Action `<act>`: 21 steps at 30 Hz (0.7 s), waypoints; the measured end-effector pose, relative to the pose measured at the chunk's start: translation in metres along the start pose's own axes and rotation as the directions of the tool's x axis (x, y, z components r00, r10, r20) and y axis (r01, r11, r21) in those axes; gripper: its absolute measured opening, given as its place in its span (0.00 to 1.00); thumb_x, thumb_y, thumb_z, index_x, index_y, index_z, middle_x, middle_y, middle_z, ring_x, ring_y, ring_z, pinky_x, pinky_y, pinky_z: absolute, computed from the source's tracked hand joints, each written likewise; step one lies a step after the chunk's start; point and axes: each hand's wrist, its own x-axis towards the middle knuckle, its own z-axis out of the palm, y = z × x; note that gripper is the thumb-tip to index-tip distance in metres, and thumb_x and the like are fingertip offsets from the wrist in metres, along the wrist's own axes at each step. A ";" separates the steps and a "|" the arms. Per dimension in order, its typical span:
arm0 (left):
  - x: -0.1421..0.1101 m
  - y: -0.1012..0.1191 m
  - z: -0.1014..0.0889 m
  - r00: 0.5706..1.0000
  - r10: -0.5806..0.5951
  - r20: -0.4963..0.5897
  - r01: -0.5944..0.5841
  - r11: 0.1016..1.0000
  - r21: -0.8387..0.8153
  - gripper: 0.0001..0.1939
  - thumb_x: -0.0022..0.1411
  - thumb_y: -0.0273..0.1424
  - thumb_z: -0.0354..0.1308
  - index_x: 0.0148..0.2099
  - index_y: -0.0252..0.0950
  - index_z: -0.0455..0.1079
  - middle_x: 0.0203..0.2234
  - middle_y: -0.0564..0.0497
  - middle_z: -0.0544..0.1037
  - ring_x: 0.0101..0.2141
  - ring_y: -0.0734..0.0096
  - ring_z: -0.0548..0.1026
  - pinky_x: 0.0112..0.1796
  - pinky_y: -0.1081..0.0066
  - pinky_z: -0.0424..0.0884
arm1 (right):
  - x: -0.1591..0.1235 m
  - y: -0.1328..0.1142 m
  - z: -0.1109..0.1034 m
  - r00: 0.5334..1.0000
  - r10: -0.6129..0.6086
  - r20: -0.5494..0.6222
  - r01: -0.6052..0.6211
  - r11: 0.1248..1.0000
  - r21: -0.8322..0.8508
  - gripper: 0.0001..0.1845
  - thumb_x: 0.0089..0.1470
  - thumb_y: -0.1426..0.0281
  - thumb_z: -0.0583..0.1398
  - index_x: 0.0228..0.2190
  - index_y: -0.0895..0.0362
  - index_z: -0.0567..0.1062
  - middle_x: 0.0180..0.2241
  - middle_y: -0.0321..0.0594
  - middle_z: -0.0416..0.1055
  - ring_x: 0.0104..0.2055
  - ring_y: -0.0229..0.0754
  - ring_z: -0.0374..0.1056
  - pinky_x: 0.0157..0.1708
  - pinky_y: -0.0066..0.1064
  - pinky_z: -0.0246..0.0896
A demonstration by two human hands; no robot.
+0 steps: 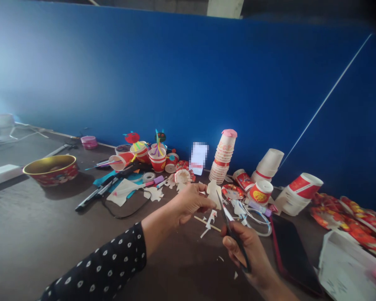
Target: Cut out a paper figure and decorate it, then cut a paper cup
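My left hand (192, 202) pinches a pale piece of cut paper (213, 193) by its left edge, above the table. In my right hand (250, 255) is a pair of dark-handled scissors (235, 236), fingers wrapped round the handles. The blades point up and away from me, and their tips are at the right side of the paper. Whether the blades have paper between them I cannot tell. Beneath the hands lie a thin wooden stick (216, 228) and white paper scraps (210, 221).
Behind stands a tall stack of paper cups (222, 161). Decorated cups (157, 160) and a patterned round tin (52, 172) are to the left. On the right are more cups (263, 192), a white cable (263, 230) and a dark tablet-like device (293, 251). A blue partition (175, 75) closes the back.
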 end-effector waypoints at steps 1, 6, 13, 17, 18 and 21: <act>0.000 0.001 -0.001 1.000 0.000 0.003 0.000 1.000 0.016 0.10 0.38 0.17 0.60 0.26 0.31 0.65 0.13 0.56 0.69 0.14 0.84 0.62 0.17 0.80 0.53 | 0.000 0.000 0.000 1.000 -0.008 0.007 0.008 1.000 -0.012 0.22 0.44 0.50 0.60 0.24 0.57 0.67 0.15 0.25 0.50 0.14 0.28 0.45 0.11 0.20 0.41; 0.000 0.002 -0.004 1.000 -0.012 0.019 0.012 0.999 0.040 0.11 0.39 0.17 0.59 0.26 0.33 0.62 0.12 0.60 0.66 0.14 0.83 0.63 0.17 0.80 0.54 | 0.000 -0.001 0.000 1.000 -0.017 0.015 0.018 0.998 -0.059 0.21 0.45 0.51 0.60 0.23 0.57 0.66 0.16 0.26 0.51 0.13 0.28 0.45 0.11 0.21 0.41; 0.000 0.006 -0.008 0.998 -0.029 0.048 0.026 0.997 0.071 0.12 0.39 0.16 0.59 0.29 0.32 0.64 0.12 0.61 0.64 0.14 0.85 0.61 0.17 0.81 0.54 | -0.001 -0.003 0.001 0.999 -0.021 0.042 0.026 0.991 -0.129 0.23 0.45 0.48 0.58 0.23 0.56 0.66 0.14 0.25 0.49 0.13 0.29 0.45 0.11 0.22 0.40; 0.002 0.004 -0.012 0.997 -0.011 0.074 0.003 0.994 0.105 0.12 0.39 0.17 0.60 0.28 0.32 0.64 0.11 0.62 0.62 0.13 0.84 0.61 0.16 0.81 0.53 | 0.000 0.001 0.000 0.998 -0.015 0.060 0.023 0.990 -0.138 0.23 0.45 0.48 0.58 0.23 0.56 0.66 0.14 0.25 0.48 0.13 0.28 0.44 0.12 0.22 0.40; 0.003 0.004 -0.013 0.997 -0.007 0.080 -0.002 0.994 0.111 0.12 0.38 0.17 0.60 0.28 0.32 0.64 0.10 0.62 0.62 0.13 0.84 0.61 0.16 0.81 0.52 | 0.000 0.002 0.000 0.998 -0.013 0.063 0.021 0.990 -0.138 0.22 0.45 0.49 0.58 0.24 0.56 0.66 0.14 0.25 0.48 0.13 0.28 0.44 0.12 0.22 0.40; 0.005 0.001 -0.016 0.995 0.001 0.096 -0.013 0.993 0.117 0.13 0.37 0.18 0.60 0.28 0.32 0.64 0.10 0.62 0.62 0.13 0.85 0.61 0.16 0.81 0.52 | 0.000 0.000 0.001 0.998 0.003 0.066 0.005 0.992 -0.124 0.22 0.45 0.49 0.59 0.23 0.56 0.66 0.15 0.25 0.48 0.14 0.28 0.44 0.12 0.22 0.40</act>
